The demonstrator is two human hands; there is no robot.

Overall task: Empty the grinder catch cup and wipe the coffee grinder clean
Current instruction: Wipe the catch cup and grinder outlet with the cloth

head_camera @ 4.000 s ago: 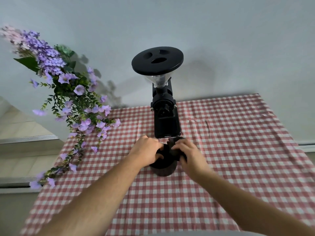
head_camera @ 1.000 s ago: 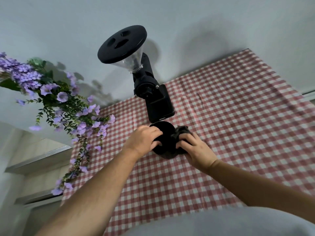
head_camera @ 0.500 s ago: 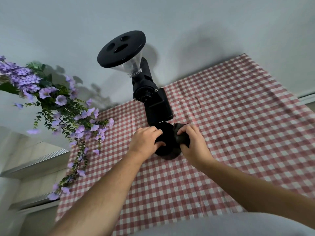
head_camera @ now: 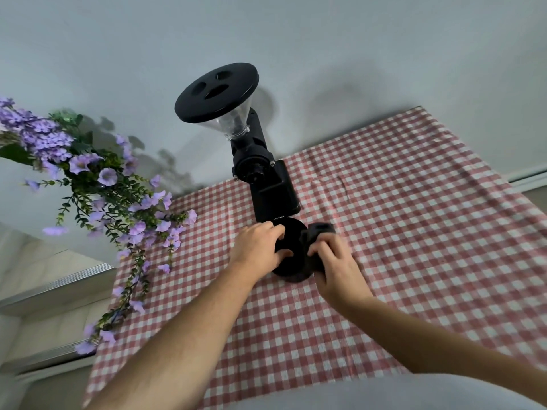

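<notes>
A black coffee grinder (head_camera: 266, 184) with a clear hopper and a round black lid (head_camera: 217, 91) stands at the back of the table. In front of its base sits the black catch cup (head_camera: 291, 253). My left hand (head_camera: 257, 250) grips the cup's left rim, thumb on its top. My right hand (head_camera: 333, 261) presses a dark cloth (head_camera: 318, 235) against the cup's right side. The cup's inside is too dark to read.
A red-and-white checked tablecloth (head_camera: 399, 232) covers the table, which stands against a pale wall. A spray of purple flowers (head_camera: 97, 184) hangs over the left edge. A light-clothed torso fills the bottom of the view.
The view has swung slightly and shifted back toward the centre. My right hand has moved the cloth along the cup's right side; my left hand keeps its hold on the cup.
</notes>
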